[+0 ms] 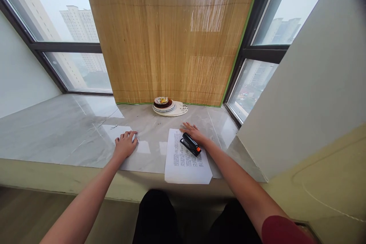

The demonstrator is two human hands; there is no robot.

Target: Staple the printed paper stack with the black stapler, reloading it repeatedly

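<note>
My left hand (126, 145) rests on the grey marble sill with its fingers apart and nothing in it. To the right, my right hand (193, 132) lies spread over the upper right corner of a printed sheet of paper (183, 173). A black stapler (190, 144) with an orange end lies slantwise on the sheet, just below my right hand. The lower edge of the paper hangs over the front edge of the sill.
Near the foot of a bamboo blind (171, 45) stand stacked plates (163, 110) with a small decorated dish (161, 100) on top. Windows flank the blind. A wall (300, 84) rises on the right; my knees are below the marble sill (71, 133).
</note>
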